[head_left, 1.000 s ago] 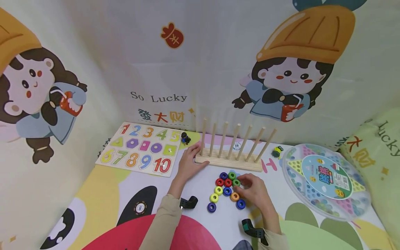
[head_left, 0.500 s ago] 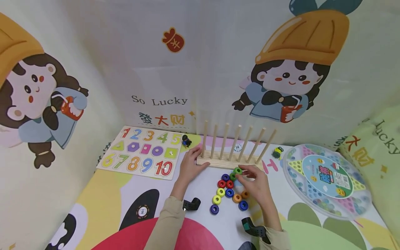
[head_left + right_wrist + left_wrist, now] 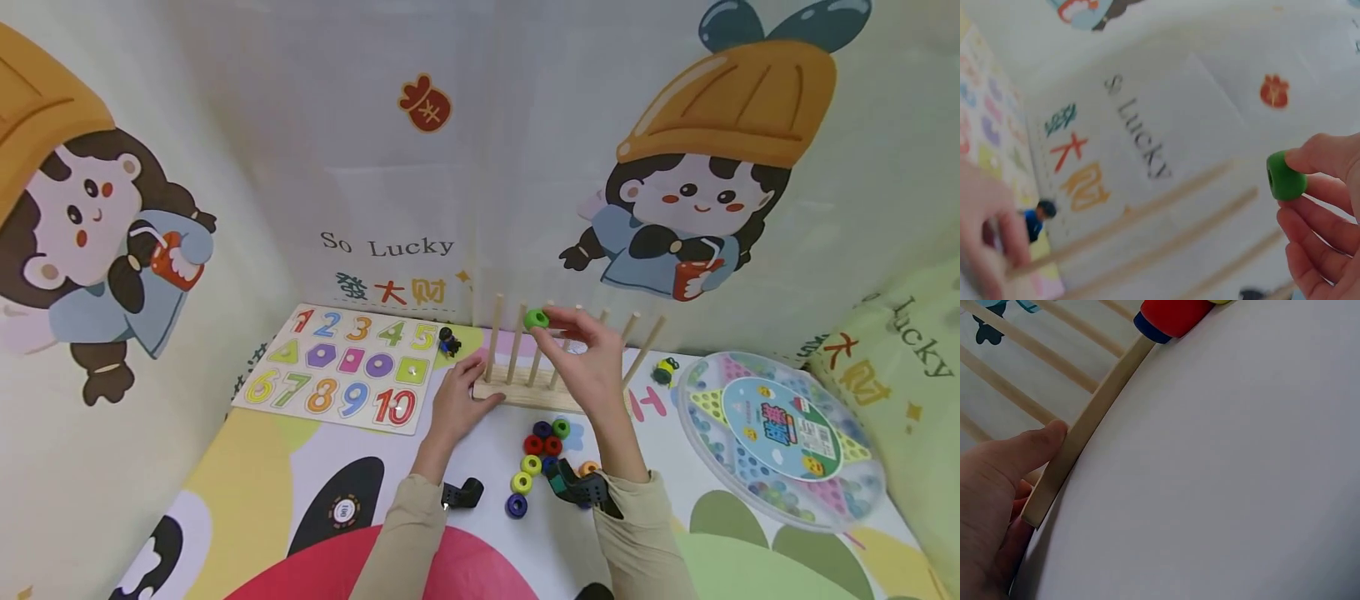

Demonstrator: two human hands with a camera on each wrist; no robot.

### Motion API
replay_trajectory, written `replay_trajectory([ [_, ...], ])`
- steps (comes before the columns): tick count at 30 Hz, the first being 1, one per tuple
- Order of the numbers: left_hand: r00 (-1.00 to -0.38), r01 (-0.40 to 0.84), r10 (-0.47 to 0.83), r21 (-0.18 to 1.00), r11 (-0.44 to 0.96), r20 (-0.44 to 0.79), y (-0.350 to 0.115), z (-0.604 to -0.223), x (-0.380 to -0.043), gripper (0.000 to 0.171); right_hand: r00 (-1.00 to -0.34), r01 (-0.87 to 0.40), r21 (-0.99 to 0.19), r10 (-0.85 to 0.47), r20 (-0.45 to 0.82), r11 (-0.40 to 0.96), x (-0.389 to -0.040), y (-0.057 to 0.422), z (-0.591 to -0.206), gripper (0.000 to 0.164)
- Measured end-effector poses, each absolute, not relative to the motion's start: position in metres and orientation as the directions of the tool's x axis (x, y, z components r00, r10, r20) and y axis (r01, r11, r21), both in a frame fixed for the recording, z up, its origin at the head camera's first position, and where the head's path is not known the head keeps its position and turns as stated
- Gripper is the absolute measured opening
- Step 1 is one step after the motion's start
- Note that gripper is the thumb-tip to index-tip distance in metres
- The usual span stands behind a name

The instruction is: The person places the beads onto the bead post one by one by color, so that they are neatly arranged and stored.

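Note:
My right hand point(image 3: 598, 371) pinches a green bead point(image 3: 536, 319) between thumb and fingertips, up near the tops of the pegs. In the right wrist view the bead's point(image 3: 1286, 176) hole faces left, apart from the pegs. With thumb in front and fingers behind, my left hand point(image 3: 456, 408) grips the left end of the wooden peg rack point(image 3: 527, 395). Its upright pegs carry no beads where visible; my right hand covers some. In front of the rack lie another green bead point(image 3: 561, 429), red beads point(image 3: 533, 444), yellow beads point(image 3: 521, 482) and blue beads point(image 3: 516, 506). My right wrist partly hides an orange bead point(image 3: 588, 468).
A number puzzle board point(image 3: 341, 367) lies left of the rack, with a small dark figure point(image 3: 449, 342) beside it. To the right are a yellow-and-green figure point(image 3: 664, 371) and a round marble game case point(image 3: 780, 440). A printed cloth wall point(image 3: 510, 208) rises close behind.
My right hand has picked one green bead off the table and raised it up and leftward to the peg tops. The left hand keeps its hold on the rack's end.

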State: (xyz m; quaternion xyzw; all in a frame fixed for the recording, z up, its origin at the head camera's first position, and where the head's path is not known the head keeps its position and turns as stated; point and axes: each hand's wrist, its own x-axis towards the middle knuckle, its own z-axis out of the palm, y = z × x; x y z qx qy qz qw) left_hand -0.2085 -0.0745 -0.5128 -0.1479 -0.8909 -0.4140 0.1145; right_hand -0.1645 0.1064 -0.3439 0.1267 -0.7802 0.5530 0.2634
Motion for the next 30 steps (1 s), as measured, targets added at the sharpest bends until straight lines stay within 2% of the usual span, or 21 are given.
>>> replay_trajectory([
  [5,-0.935,0.346,0.168,0.703,0.622,0.311,-0.075,-0.513,-0.209,0.072,-0.786,-0.548,-0.754,0.087,0.613,0.363,-0.181,0.088,-0.325,0.024],
  [9,-0.940,0.332,0.159,0.714,0.616,0.301,-0.075,-0.513,-0.209,0.071,-0.769,-0.565,-0.705,0.036,0.638,0.430,-0.194,0.079,-0.318,0.023],
  [16,-0.942,0.329,0.153,0.725,0.605,0.299,-0.074,-0.514,-0.208,0.070,-0.796,-0.516,-0.638,-0.046,0.603,0.572,-0.202,0.073,-0.316,0.023],
  [30,-0.949,0.310,0.150,0.730,0.609,0.277,-0.075,-0.516,-0.208,0.068,-0.828,-0.446,-0.582,-0.066,0.557,0.680,-0.203,0.069,-0.316,0.021],
])
